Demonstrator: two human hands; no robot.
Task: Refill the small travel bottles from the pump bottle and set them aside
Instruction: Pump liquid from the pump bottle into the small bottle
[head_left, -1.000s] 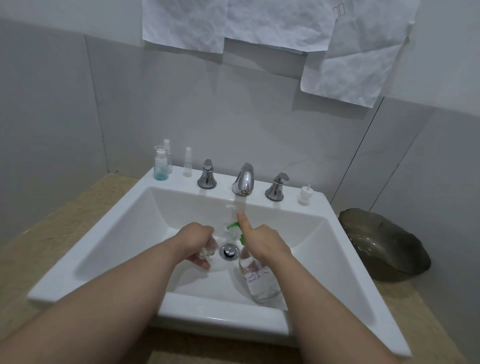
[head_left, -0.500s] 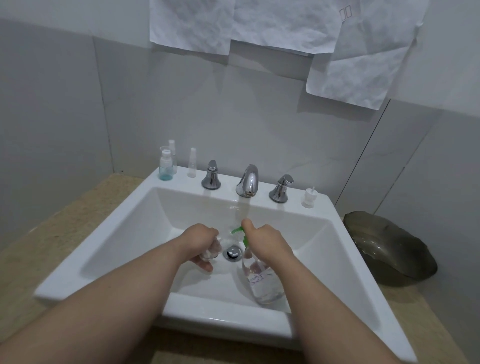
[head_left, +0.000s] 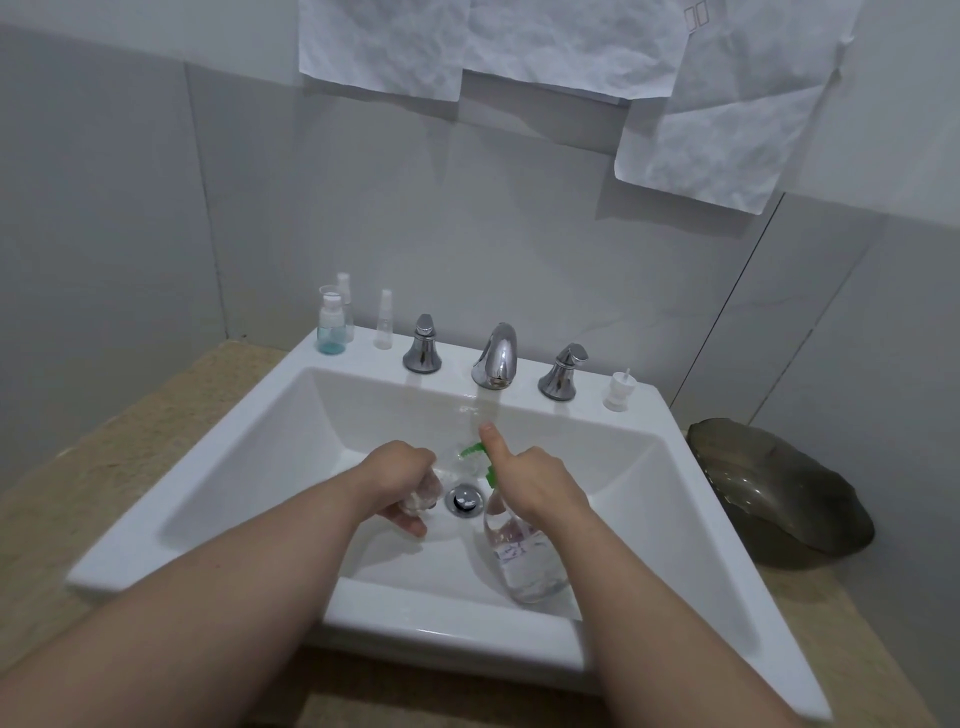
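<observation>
Since half a second ago your straight right finger (head_left: 488, 441) has come up a little, and the green pump head (head_left: 471, 451) under it has risen too. The pump bottle (head_left: 522, 564) lies in the sink (head_left: 208, 499) directly below your right hand (head_left: 537, 486), at 5 o'clock from the drain (head_left: 464, 500). It leans. Its long axis runs from the base at 5 o'clock, nearest you, up to the pump head at 11 o'clock. The spout points to about 9 o'clock, toward your left hand (head_left: 397, 475).

Your right hand is curled round the bottle's neck, except for that one finger, which lies straight over the pump head and is aimed at 12 o'clock. Your left hand, at 9 o'clock from the drain, is closed round a small clear travel bottle (head_left: 423, 493), held just beside the spout. Blur hides which way its mouth faces. More small bottles (head_left: 331, 330) stand on the sink's back rim at 10 o'clock, left of the tap (head_left: 496, 358).
</observation>
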